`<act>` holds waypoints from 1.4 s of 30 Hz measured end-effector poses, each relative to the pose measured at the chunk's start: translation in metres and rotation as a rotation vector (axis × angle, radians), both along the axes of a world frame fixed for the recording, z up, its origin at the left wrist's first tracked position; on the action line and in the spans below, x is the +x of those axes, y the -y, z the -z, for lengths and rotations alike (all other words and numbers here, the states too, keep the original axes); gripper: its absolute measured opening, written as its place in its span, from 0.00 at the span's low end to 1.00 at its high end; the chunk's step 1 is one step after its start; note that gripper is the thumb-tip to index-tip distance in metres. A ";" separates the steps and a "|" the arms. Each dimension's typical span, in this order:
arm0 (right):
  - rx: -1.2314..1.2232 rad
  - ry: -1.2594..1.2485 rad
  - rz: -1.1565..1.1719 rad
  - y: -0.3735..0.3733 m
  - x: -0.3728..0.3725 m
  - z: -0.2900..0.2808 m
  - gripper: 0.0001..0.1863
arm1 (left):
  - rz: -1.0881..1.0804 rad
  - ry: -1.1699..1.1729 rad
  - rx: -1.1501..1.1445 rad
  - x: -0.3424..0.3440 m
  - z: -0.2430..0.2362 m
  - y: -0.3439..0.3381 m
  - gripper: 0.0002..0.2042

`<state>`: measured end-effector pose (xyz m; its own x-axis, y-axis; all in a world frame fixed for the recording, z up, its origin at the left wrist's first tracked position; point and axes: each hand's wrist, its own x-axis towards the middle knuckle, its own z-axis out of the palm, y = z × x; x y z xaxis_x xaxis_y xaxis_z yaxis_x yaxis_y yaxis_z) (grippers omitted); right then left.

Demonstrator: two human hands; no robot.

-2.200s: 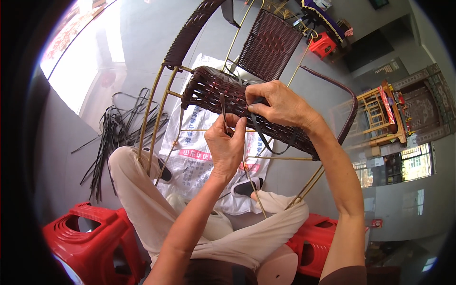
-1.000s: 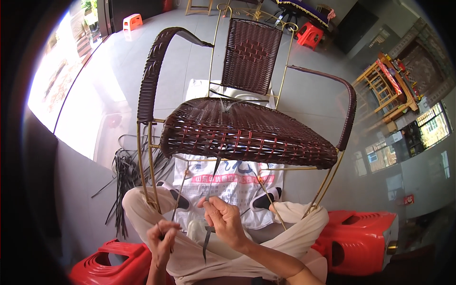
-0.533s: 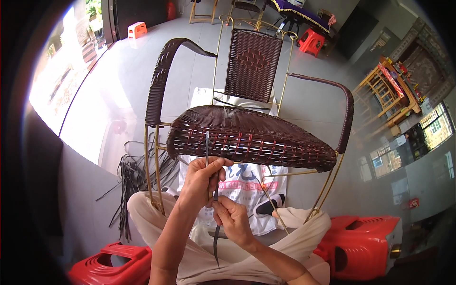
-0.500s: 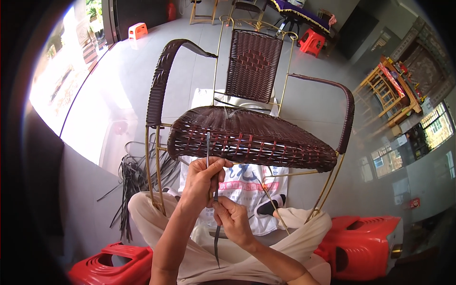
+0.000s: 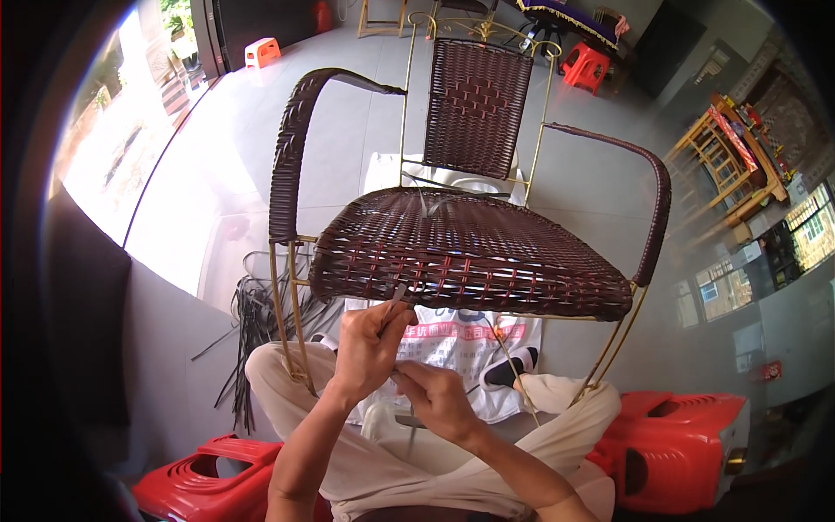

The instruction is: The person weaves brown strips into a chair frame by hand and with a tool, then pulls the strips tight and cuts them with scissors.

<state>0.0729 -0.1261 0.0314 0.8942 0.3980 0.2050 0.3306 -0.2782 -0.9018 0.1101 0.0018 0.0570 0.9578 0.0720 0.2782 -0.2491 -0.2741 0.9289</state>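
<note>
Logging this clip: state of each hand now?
Left hand: shut on strip at seat edge.
Right hand: closed; what it grips cannot be told.

— What sort of place is this?

— A chair-weaving workshop. A metal-framed chair (image 5: 470, 235) with a woven brown seat stands on a grey tiled floor (image 5: 348, 165), and loose dark weaving strips (image 5: 252, 322) lie beside it.

— Anything else?

— Wooden chair frames (image 5: 722, 165) are stacked to the right, and red plastic stools (image 5: 678, 448) sit about.
</note>
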 end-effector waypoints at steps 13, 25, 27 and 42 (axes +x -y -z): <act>-0.607 0.562 0.455 0.037 0.135 -0.048 0.13 | 0.145 -0.370 -0.427 0.013 -0.012 -0.008 0.11; -0.635 0.488 0.458 0.034 0.138 -0.049 0.14 | 0.092 -0.282 -0.319 -0.015 -0.019 -0.018 0.11; -0.636 0.495 0.465 0.036 0.141 -0.048 0.14 | 0.054 -0.310 -0.294 -0.030 -0.021 -0.023 0.11; -0.530 0.527 0.480 0.037 0.133 -0.047 0.10 | -0.001 -0.250 0.124 -0.114 0.021 -0.014 0.02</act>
